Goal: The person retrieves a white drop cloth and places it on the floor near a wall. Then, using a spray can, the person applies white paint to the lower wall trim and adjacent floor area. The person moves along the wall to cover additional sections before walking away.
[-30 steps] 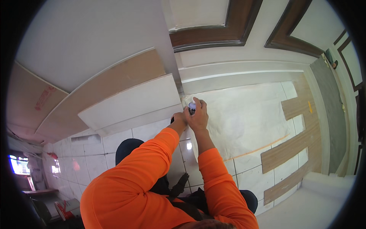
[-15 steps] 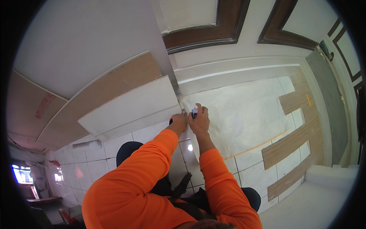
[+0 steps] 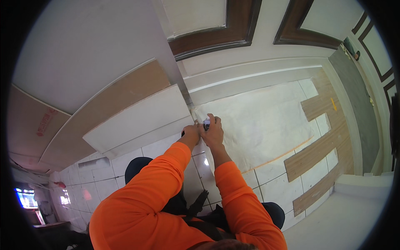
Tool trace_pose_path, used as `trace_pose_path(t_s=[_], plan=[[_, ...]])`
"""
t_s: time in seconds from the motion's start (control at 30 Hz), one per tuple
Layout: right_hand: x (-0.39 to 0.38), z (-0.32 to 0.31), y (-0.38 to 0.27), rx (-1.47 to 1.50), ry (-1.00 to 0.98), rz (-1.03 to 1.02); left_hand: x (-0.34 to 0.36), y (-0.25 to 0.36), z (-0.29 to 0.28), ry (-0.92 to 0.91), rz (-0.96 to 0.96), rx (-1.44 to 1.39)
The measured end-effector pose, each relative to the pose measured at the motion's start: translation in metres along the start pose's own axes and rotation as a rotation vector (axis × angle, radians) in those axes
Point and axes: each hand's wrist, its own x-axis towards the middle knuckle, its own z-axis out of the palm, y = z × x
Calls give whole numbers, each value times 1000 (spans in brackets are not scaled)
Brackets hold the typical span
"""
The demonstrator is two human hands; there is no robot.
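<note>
My right hand (image 3: 213, 134) is wrapped round a small dark can (image 3: 206, 126) with a pale top, and its fingertips lie close to that top. Right beside it, nearly touching, my left hand (image 3: 191, 135) is closed. A bit of something black shows at its outer side, but I cannot make out what it is. Both hands are low at the left edge of a whitish sheet (image 3: 254, 121) that covers part of the floor, near the corner of the wall.
Pale boards (image 3: 139, 118) and a brown board (image 3: 121, 93) lean on the left wall. Wood-look planks (image 3: 310, 160) lie on white tiles (image 3: 271, 177) to the right. Dark-framed wall panels (image 3: 212, 43) rise ahead. Dark fabric hangs between my knees.
The whole view has shifted slightly, moving the wall and boards a little left in the picture. My hands are a little closer together, with the can still in my right hand.
</note>
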Motion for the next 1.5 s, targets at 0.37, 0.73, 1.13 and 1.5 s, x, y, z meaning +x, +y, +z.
trace_pose_path(t_s=[0.37, 0.73, 1.13, 1.5], plan=[[11, -8, 24, 42, 133, 30, 21, -1, 17, 40, -13, 64], [33, -34, 57, 109, 470, 179, 26, -3, 17, 8, -26, 46], [31, -31, 49, 103, 316, 171, 26, -7, 18, -8, -4, 57], [28, -38, 56, 108, 334, 216, 43, -2, 26, 0, -11, 31]])
